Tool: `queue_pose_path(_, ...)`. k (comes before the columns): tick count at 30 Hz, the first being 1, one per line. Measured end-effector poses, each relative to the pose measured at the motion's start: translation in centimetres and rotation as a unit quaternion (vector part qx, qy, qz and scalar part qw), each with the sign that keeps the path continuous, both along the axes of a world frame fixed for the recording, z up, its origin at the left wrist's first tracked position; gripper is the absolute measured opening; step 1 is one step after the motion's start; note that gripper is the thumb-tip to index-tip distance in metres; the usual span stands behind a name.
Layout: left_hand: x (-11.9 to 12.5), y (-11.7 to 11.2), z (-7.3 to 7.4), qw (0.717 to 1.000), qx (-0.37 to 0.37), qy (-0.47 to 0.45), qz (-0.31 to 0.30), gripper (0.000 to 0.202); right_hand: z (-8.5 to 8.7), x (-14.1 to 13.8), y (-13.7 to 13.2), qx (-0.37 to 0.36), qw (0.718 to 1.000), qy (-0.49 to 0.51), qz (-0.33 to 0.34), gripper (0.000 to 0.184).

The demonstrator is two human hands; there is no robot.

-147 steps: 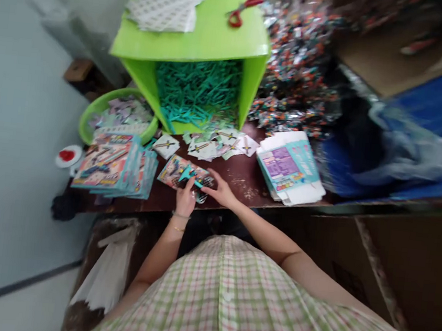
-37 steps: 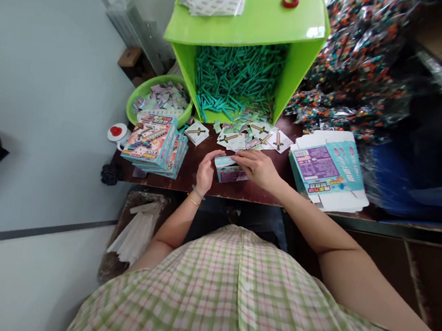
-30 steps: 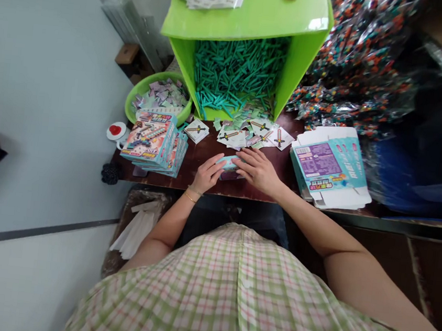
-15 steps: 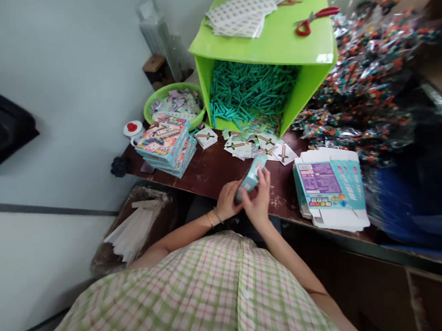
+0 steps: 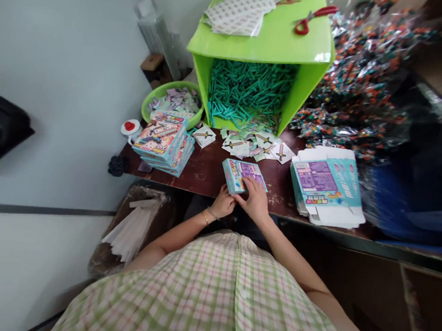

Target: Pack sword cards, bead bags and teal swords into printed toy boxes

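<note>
Head view, small box: a teal and purple small box point(image 5: 243, 175) lay flat on the dark worktop point(image 5: 208, 170), near its near edge, purple face up, long axis running left to right with a slight slant.
Head view, right hand: the right hand point(image 5: 255, 201) rested on the box's near right part, its fingers point(image 5: 251, 185) spread narrow and pressed on the top face.
Head view, left hand: the left hand point(image 5: 222, 204) sat at the box's near left corner, fingers curled against that end; how firmly it gripped could not be told.
Head view, key relation: the box lay just far of both hands and touched both; the right hand covered more of it, the left hand only met the short end.
Head view, green bin: a green bin point(image 5: 265, 44) lay tipped on its side at the far edge, open mouth toward the person, filled with teal sticks point(image 5: 248, 89).
Head view, bin top: patterned sheets point(image 5: 241, 10) and red scissors point(image 5: 311, 18) lay on its upper side.
Head view, green bowl: a green bowl point(image 5: 155, 95), far left, held small paper pieces.
Head view, other stock: finished boxes point(image 5: 163, 141) were stacked to the left, flat cartons point(image 5: 327, 184) to the right, printed cards point(image 5: 254, 145) just far of the box.
</note>
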State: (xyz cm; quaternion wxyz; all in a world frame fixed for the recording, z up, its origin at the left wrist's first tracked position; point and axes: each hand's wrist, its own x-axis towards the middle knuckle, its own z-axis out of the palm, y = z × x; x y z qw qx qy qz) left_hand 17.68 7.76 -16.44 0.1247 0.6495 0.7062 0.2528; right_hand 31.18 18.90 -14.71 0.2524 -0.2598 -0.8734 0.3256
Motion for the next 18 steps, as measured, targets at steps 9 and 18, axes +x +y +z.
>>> queue_pose_path(9, 0.2, 0.2, 0.6, 0.984, 0.148, -0.094, 0.018, 0.026, 1.8, -0.1, 3.0, -0.041, 0.992, 0.075, -0.089, 0.054)
queue_pose_path(18, -4.1, -0.6, 6.9, 0.9, 0.153, -0.298, 0.28, 0.063, 5.5, 1.0, 3.0, -0.299, 0.92, 0.252, 0.032, 0.063)
